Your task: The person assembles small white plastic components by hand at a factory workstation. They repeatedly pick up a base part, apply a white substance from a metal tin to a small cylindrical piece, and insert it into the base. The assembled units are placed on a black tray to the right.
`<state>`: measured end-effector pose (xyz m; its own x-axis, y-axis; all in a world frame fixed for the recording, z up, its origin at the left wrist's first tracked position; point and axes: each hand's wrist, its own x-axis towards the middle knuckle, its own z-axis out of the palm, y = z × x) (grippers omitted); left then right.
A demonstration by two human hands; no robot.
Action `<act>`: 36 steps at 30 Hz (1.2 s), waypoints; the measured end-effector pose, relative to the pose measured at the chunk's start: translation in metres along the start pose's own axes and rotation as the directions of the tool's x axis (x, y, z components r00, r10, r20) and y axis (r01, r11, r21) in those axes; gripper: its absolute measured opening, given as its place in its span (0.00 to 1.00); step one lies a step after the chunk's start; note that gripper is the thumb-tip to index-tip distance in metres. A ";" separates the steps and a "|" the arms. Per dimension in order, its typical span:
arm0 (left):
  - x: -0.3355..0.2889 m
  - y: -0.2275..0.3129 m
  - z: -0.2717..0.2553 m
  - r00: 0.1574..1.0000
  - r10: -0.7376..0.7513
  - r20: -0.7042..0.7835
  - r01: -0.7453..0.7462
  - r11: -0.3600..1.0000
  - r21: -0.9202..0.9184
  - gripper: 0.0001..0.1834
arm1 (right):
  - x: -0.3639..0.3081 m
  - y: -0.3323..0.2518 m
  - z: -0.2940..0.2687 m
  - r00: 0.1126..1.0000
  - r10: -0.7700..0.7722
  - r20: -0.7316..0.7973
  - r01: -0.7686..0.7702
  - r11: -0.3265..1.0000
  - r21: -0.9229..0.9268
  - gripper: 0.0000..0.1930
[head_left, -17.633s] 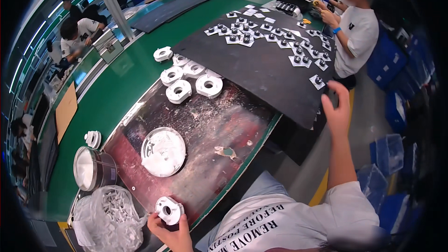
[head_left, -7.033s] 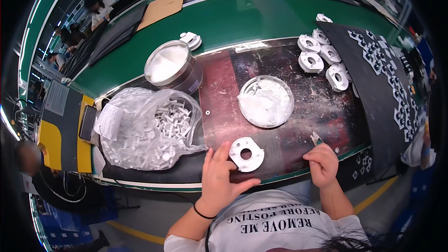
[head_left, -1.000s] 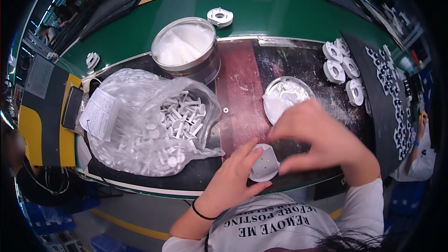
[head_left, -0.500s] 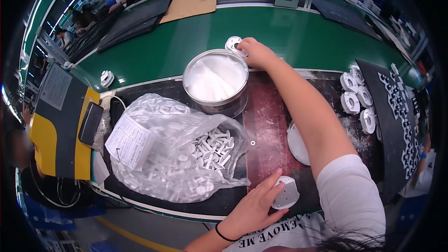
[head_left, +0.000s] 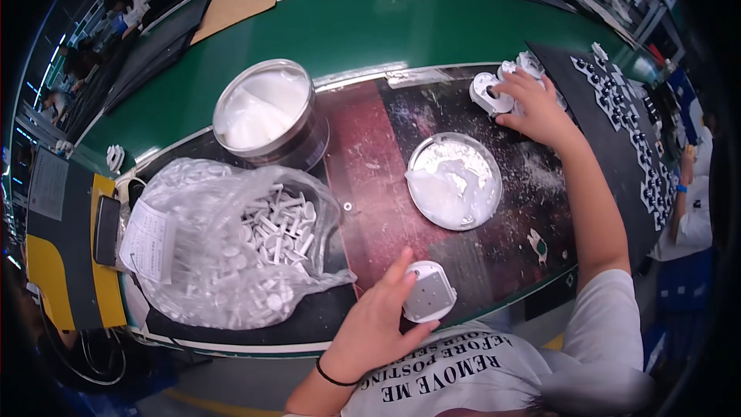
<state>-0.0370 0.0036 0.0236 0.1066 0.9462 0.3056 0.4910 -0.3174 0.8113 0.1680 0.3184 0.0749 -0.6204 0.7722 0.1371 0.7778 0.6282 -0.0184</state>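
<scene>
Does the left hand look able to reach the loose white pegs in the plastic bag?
Probably yes: the plastic bag gapes open nearby, leaving the white pegs exposed, and only its loose edge seems to lie between them and the left hand. That hand's fingers are at a white part, though.

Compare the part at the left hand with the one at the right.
Near part: flat grey face with small dark dots; far part: big round opening.
Near part: mostly uncovered at the left hand; far part: partly hidden by the right hand.
Both have white edges.
</scene>
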 end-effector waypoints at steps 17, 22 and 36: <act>-0.002 -0.007 0.003 0.998 0.028 -0.054 -0.032 0.998 -0.062 0.59 | -0.122 -0.145 -0.013 0.768 -0.621 -0.157 0.587 0.585 0.560 0.15; -0.004 -0.012 0.006 0.993 0.100 -0.065 -0.106 0.990 -0.088 0.61 | -0.116 -0.141 -0.009 0.719 -0.669 -0.189 0.657 0.565 0.499 0.16; -0.003 -0.011 0.005 0.996 0.080 -0.045 -0.084 0.991 -0.103 0.62 | -0.124 -0.144 -0.008 0.739 -0.639 -0.213 0.654 0.605 0.453 0.15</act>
<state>-0.0387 0.0045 0.0110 0.1065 0.9138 0.3918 0.3884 -0.4010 0.8297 0.1335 0.1309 0.0681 -0.9342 0.1488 0.3241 0.0194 0.9286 -0.3705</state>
